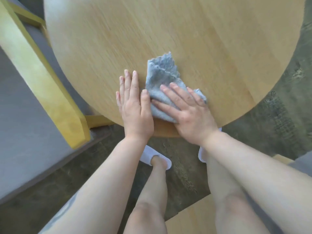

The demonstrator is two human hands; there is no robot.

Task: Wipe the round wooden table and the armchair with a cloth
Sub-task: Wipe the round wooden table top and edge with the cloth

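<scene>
On the round light-wood desk [168,31], the right hand [185,112] presses flat, fingers straight, on the crumpled grey-blue cloth [162,78]; the left hand [133,105] rests flat at its nine o'clock.

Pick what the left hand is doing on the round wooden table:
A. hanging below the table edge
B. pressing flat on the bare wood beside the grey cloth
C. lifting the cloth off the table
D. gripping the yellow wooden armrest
B: the left hand lies flat with straight fingers on the round wooden table, beside the crumpled grey cloth that the right hand presses down.

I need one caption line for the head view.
Right hand presses crumpled grey cloth on round wooden table; left hand lies flat beside.
</scene>
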